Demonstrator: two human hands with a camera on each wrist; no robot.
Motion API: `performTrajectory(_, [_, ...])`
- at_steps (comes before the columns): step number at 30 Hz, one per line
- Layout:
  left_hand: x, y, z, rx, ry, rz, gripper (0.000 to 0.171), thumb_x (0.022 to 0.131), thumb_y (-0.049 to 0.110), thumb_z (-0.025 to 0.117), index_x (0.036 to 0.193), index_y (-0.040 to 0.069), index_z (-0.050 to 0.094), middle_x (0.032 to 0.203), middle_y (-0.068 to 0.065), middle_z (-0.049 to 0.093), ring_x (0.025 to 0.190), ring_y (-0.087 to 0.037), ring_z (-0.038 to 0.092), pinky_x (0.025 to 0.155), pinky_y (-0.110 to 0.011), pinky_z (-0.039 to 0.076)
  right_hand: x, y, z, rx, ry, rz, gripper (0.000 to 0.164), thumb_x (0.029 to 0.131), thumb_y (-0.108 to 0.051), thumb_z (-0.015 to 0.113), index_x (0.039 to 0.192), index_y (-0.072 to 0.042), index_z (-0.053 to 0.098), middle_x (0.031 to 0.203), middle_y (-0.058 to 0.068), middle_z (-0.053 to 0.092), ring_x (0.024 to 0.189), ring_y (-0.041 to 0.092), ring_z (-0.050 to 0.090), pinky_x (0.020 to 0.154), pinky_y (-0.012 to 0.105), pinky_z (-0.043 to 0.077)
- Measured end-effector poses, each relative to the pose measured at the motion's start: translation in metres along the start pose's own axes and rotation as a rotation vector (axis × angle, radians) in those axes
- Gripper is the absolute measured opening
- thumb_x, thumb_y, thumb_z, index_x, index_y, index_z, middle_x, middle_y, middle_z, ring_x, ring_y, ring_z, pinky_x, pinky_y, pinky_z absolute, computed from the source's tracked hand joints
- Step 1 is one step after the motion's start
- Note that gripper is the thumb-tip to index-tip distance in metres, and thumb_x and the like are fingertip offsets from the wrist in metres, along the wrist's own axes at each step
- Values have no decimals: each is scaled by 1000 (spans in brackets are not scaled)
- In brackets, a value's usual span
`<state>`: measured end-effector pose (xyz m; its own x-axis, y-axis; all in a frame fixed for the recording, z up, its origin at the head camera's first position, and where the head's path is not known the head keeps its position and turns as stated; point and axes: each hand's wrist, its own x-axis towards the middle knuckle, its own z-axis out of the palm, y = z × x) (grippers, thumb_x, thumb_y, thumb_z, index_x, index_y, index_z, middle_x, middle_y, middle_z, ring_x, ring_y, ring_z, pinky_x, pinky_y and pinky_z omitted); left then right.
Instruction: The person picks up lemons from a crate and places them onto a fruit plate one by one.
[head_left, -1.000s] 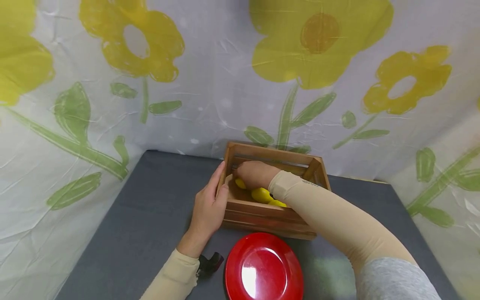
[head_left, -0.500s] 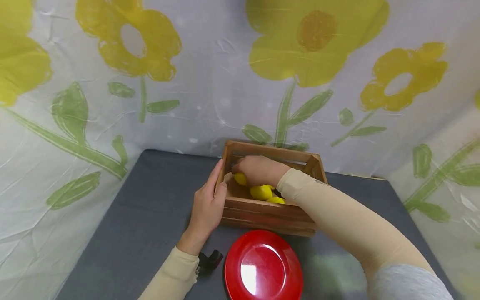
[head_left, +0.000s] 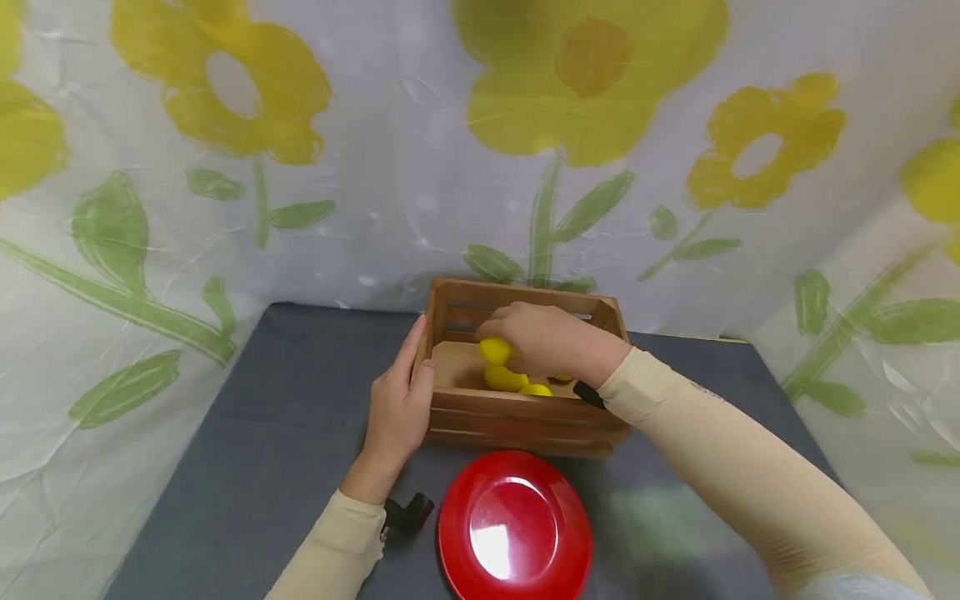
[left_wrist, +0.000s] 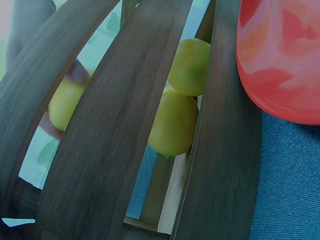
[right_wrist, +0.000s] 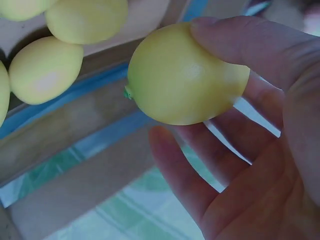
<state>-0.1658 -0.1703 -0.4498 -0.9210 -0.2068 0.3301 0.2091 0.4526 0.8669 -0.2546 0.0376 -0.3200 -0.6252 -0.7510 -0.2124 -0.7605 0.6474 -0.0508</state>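
A lemon [right_wrist: 185, 75] is pinched between the thumb and fingers of my right hand [head_left: 547, 337], raised inside the wooden crate [head_left: 517, 421]. In the right wrist view its green stem tip points away from the palm. Other lemons [head_left: 505, 379] lie on the crate's floor below that hand; two of them [left_wrist: 173, 122] show through the slats in the left wrist view. My left hand [head_left: 397, 412] rests with straight fingers along the crate's left end. Part of the crate's inside is hidden behind my right hand and forearm.
A red plate [head_left: 513, 525] sits on the dark table [head_left: 300, 417], just in front of the crate. Behind the table hangs a flower-printed cloth [head_left: 375, 208]. A black strap-mounted device [head_left: 408, 512] is on my left wrist.
My right hand has risen from the crate's floor with a lemon and shifted slightly right relative to the crate. The left hand stays at the crate's end. The head view has turned slightly right.
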Motion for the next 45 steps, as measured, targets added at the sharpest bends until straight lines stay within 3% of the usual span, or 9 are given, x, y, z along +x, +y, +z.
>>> performTrajectory(9, [6,-1,-3,17,35,24,59,109,24,47,165,42,43,61,-2,50,49,-15,25,52,-37,30,-51,-19,-15,-11,135,9,57,91,-17,87,145,-19,69,141,2,69,131,27,64,102,43,61])
performTrajectory(18, [3,-5,-4,-2,32,12,59,109,24,47,165,43,43,56,1,33,47,-11,21,45,-33,25,-90,-48,-4,-25,227,-43,63,86,-18,92,144,-23,70,143,0,68,131,26,64,92,42,65])
performTrajectory(25, [1,-8,-3,-17,14,8,59,110,24,46,166,43,41,57,0,36,42,-15,27,43,-30,25,-108,-69,4,-39,236,-111,66,85,-26,94,146,-24,68,144,-2,68,133,23,64,96,38,64])
performTrajectory(32, [2,-7,-2,-17,1,21,58,112,26,44,167,44,38,57,-1,39,40,-19,29,41,-30,24,-112,-81,30,-24,217,-159,64,87,-27,92,146,-22,69,140,-3,69,130,18,65,102,34,61])
performTrajectory(45, [0,-4,3,-22,-8,6,57,113,28,44,166,46,39,55,-2,38,38,-18,28,40,-31,23,-91,-86,103,86,128,-76,60,87,-23,91,143,-24,70,135,-4,70,121,15,65,99,31,61])
